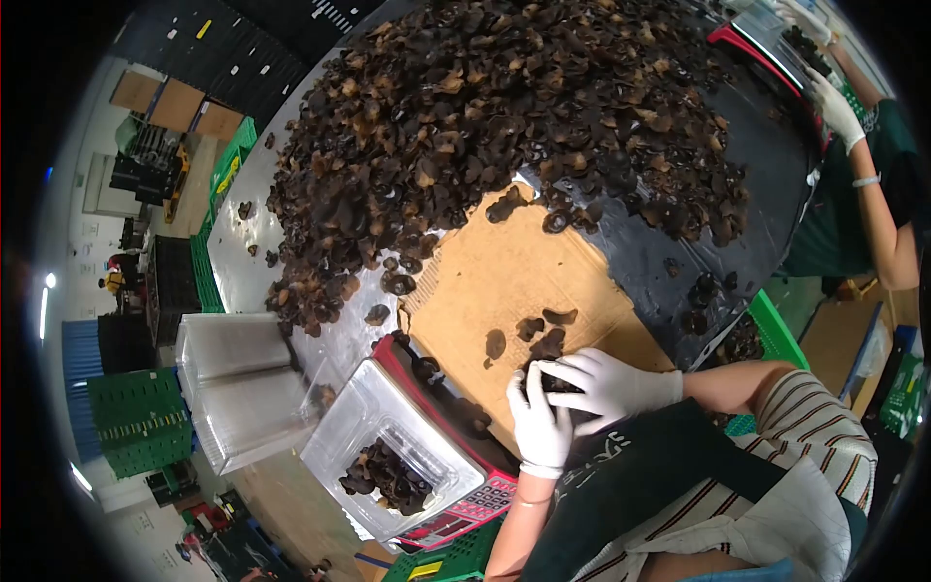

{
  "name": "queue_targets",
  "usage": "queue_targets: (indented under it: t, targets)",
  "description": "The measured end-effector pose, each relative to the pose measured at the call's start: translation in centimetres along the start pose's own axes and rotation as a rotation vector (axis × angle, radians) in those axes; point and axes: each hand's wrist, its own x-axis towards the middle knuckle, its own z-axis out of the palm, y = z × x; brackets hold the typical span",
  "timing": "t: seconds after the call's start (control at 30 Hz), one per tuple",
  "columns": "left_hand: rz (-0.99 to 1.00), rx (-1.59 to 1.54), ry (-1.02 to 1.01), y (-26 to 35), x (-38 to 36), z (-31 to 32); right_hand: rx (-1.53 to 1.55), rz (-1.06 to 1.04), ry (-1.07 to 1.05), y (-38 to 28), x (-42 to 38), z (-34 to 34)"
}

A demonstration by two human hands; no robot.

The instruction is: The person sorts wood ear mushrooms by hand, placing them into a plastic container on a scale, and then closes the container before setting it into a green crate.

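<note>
Both my hands wear white gloves and meet over the lower edge of a cardboard sheet [514, 276]. My left hand [540, 422] has its fingers closed on a dark mushroom piece [555, 382]. Against the same piece, from the right, press the fingers of my right hand [611, 386]. Several loose dark pieces [496, 343] lie on the cardboard just beyond my fingers. To the left of my hands, a clear plastic tray [335, 441] holding dark pieces rests on a red scale [465, 509].
A large heap of dark mushrooms [485, 107] covers the far table. Stacked clear trays [238, 388] stand at the left. Green crates [136, 417] are beyond them. At the upper right, a co-worker's gloved hands [836, 112] are beside another scale [761, 53].
</note>
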Motion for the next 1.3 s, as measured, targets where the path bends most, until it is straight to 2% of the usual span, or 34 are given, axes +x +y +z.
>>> queue_targets:
  t: [0.1, 0.13, 0.23, 0.27, 0.37, 0.4, 0.43, 0.47, 0.5, 0.53, 0.57, 0.6, 0.63, 0.7, 0.77, 0.8, 0.83, 0.9, 0.93, 1.03, 1.1, 1.13, 1.17, 1.23, 1.27, 1.3]
  targets:
    - [0.006, -0.096, 0.017, -0.8, 0.6, -0.7, -0.043, 0.074, 0.035, 0.1, 0.7, 1.2]
    - [-0.073, -0.174, 0.047, -0.6, 0.7, -0.8, -0.041, 0.072, 0.076, 0.1, 0.7, 1.1]
    - [-0.16, -0.251, 0.071, -1.2, -0.2, -1.3, -0.006, -0.009, -0.06, 1.5, -1.0, 1.8]
    - [-0.181, -0.333, 0.096, -0.8, -0.3, -2.0, 0.108, 0.007, -0.052, 1.9, -1.0, 1.2]
    - [-0.183, -0.456, 0.153, 0.8, -1.4, -5.0, 0.521, 0.31, 0.2, 1.4, -0.1, -0.6]
    - [-0.161, -0.459, 0.205, 2.0, -1.7, -6.8, 0.532, 0.307, 0.282, 1.6, 0.8, -1.7]
    - [-0.161, -0.452, 0.263, 2.3, -2.5, -8.5, 0.652, 0.325, 0.329, 2.2, 1.1, -1.9]
    - [-0.083, -0.324, 0.317, 2.9, -2.6, -10.9, 1.04, 0.601, 0.329, 2.3, 1.3, -2.0]
    - [-0.107, -0.274, 0.414, 2.7, -3.2, -12.8, 1.416, 0.886, 0.31, 2.2, 1.6, -2.6]
    - [-0.079, -0.191, 0.525, 2.3, -3.1, -14.6, 1.605, 0.917, 0.35, 1.5, 2.9, -3.8]
    - [-0.03, 0.091, 0.615, 1.4, -3.1, -16.8, 1.773, 0.904, 0.356, 1.6, 3.7, -3.8]
    - [-0.047, 0.232, 0.663, 0.0, -3.6, -18.7, 1.938, 0.886, 0.364, 1.7, 4.2, -3.8]
    - [-0.085, 0.162, 0.737, -0.6, -3.4, -19.8, 2.102, 0.86, 0.371, 1.8, 4.8, -3.8]
    - [-0.106, 0.185, 0.644, -4.6, -5.3, -22.2, 2.314, 0.906, 0.39, 1.7, 6.4, -3.4]
    - [-0.305, 0.116, 0.541, -6.5, -5.7, -22.9, 2.122, 0.888, 0.279, 2.0, 8.0, -2.5]
    - [-0.516, 0.136, 0.513, -6.3, -5.7, -22.3, 2.324, 0.832, 0.257, 1.4, 8.9, -2.6]
    - [-0.393, 0.343, 0.507, -7.1, -5.7, -21.8, 1.856, 0.662, 0.279, 0.4, 9.2, -2.2]
    - [-0.282, 0.435, 0.408, -6.4, -5.3, -21.7, 2.078, 0.675, 0.154, 0.5, 11.0, -0.9]
    - [-0.252, 0.411, 0.434, -5.9, -4.9, -21.4, 1.844, 0.586, 0.072, 0.0, 11.8, -0.7]
    - [-0.145, 0.329, 0.58, -4.9, -4.1, -20.4, 1.819, 0.578, -0.131, -3.2, 17.1, -0.8]
    - [-0.231, 0.018, 0.713, -6.5, -5.1, -19.3, 1.654, 0.682, -0.206, -7.0, 20.3, -2.3]
    - [-0.253, 0.068, 0.717, -7.4, -5.9, -19.3, 1.506, 0.498, -0.117, -8.2, 21.1, -0.6]
    - [-0.268, 0.001, 0.745, -7.8, -6.1, -19.2, 1.465, 0.456, -0.185, -9.2, 21.8, 0.0]
    - [-0.294, -0.136, 0.8, -8.0, -6.1, -18.7, 0.908, -0.107, 0.077, -9.8, 23.0, 3.9]
    - [-0.341, -0.168, 0.722, -8.1, -6.3, -18.6, 0.736, -0.175, -0.08, -9.9, 23.4, 4.5]
    - [-0.371, -0.401, 0.614, -8.4, -6.8, -18.6, 0.444, -0.288, -0.057, -10.2, 23.2, 5.6]
